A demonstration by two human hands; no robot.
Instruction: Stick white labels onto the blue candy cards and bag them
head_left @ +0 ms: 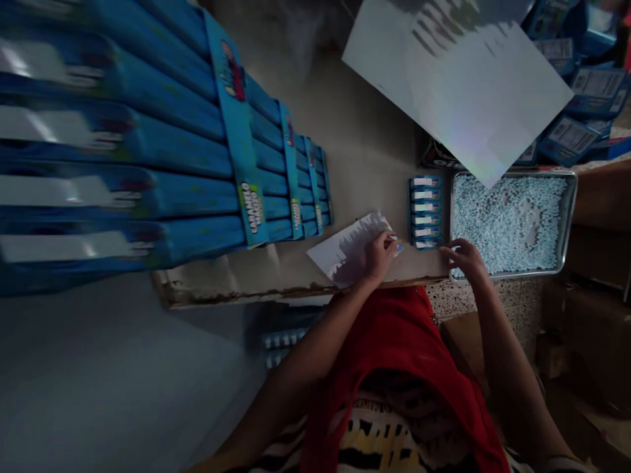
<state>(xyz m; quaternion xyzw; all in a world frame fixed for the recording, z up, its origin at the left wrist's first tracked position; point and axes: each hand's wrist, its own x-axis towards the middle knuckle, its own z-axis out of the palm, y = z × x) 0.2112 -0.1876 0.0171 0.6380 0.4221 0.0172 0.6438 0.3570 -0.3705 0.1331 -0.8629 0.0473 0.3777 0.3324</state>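
Note:
My left hand rests over a white sheet on the table, its fingers pinched round a small light-blue piece that is too small to make out. To the right, my right hand hovers at the left rim of a metal tray, fingers bent but apart, with nothing visible in them. Many small pale-blue and white pellets fill the tray. Between my hands, just beyond them, a short row of blue packs with white strips on top stands beside the tray.
Tall stacks of banded blue packs take up the table's left side. A large white sheet overhangs the tray's far edge. More blue packs are heaped at the far right. Cardboard boxes stand below right. The table's worn front edge is close to me.

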